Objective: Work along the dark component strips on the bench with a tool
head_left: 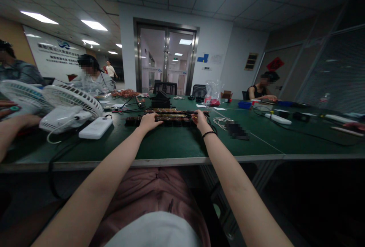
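Several long, thin dark rods with reddish and gold glints [173, 116] lie side by side across the green table, over a dark base; their exact kind is too small to tell. On their left part rests my left hand [148, 122], its thumb stretched apart to the right and its fingers over the rods. My right hand [201, 120], with a black band at the wrist, is at their right end. Its fingers are curled around a thin rod with a yellowish tip, partly hidden by the hand.
Left of me stand white fans [71, 102] and a white power bank [96, 128]. A black bag [160, 99] sits behind the rods. To the right lie a coiled pale cable [221, 122] and a blurred dark flat object [237, 130]. Other people sit around the table [176, 146].
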### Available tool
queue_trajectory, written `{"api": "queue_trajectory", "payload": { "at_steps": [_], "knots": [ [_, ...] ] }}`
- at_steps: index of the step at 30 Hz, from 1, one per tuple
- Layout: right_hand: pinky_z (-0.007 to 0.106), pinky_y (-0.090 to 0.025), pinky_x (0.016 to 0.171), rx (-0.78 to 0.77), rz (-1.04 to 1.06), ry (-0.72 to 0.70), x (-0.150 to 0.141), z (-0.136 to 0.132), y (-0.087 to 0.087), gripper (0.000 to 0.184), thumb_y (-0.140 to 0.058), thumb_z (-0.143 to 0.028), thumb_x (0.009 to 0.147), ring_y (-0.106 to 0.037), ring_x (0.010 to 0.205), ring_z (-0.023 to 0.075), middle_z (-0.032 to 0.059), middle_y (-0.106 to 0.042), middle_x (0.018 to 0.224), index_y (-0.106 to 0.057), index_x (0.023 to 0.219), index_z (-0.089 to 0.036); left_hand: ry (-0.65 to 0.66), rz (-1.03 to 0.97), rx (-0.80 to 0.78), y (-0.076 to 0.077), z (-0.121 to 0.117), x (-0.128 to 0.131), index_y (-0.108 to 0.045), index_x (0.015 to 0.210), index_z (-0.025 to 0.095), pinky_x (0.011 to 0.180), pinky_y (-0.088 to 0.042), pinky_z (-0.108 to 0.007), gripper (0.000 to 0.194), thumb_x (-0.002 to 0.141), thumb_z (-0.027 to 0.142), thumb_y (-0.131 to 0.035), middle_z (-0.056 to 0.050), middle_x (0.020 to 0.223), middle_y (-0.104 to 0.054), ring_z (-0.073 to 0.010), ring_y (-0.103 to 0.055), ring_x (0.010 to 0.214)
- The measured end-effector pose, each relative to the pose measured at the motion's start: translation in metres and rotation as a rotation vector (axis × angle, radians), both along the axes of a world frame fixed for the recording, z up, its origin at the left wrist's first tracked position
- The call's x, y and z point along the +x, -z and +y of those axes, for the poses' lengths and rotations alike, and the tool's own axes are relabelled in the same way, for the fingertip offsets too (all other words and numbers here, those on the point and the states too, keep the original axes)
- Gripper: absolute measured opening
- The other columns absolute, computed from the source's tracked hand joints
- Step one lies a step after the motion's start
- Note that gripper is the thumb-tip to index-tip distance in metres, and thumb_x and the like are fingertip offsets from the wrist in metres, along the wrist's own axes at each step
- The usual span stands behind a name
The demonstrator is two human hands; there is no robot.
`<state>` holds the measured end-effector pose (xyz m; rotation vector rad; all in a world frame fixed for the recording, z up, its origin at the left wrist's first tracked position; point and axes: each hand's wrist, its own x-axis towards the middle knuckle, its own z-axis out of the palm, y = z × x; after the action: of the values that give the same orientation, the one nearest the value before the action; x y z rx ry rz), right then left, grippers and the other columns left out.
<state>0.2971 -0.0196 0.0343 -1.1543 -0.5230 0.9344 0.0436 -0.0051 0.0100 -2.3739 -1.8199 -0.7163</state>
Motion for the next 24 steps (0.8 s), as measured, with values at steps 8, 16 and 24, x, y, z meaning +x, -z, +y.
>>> {"api": "queue_trajectory", "payload": {
  "at_steps": [8,16,24],
  "knots": [
    [0.012,-0.036,0.035,-0.005,0.004,-0.002,-0.0011,-0.003,-0.002,0.019,-0.055,-0.015,0.091,-0.047,0.036,0.0052,-0.0026,-0.058,0.048,-0.056,0.072,-0.015,0.011,0.006,-0.004,-0.0008,-0.0003,0.0002,-0.067,0.126,0.016,0.087,-0.05,-0.031,0.05,0.088,0.049,-0.066,-0.009,0.096,-0.075,-0.0278,-0.069,0.1],
    [0.012,-0.035,0.035,-0.024,0.02,-0.023,-0.003,-0.0076,-0.0058,0.024,-0.052,-0.016,0.094,-0.046,0.034,0.0048,-0.0036,-0.056,0.046,-0.054,0.071,-0.016,0.02,0.02,-0.003,0.0012,0.0021,0.0004,-0.068,0.125,0.017,0.087,-0.05,-0.032,0.049,0.088,0.048,-0.066,-0.009,0.099,-0.075,-0.0278,-0.069,0.1],
    [0.012,-0.036,0.035,0.012,0.031,-0.021,-0.0001,-0.0025,-0.0022,0.021,-0.052,-0.017,0.093,-0.048,0.036,0.006,-0.0025,-0.057,0.047,-0.053,0.072,-0.016,0.016,0.023,-0.005,0.0014,0.0021,0.0002,-0.069,0.124,0.017,0.086,-0.05,-0.031,0.047,0.088,0.047,-0.066,-0.008,0.096,-0.075,-0.0272,-0.069,0.099]
  ]
}}
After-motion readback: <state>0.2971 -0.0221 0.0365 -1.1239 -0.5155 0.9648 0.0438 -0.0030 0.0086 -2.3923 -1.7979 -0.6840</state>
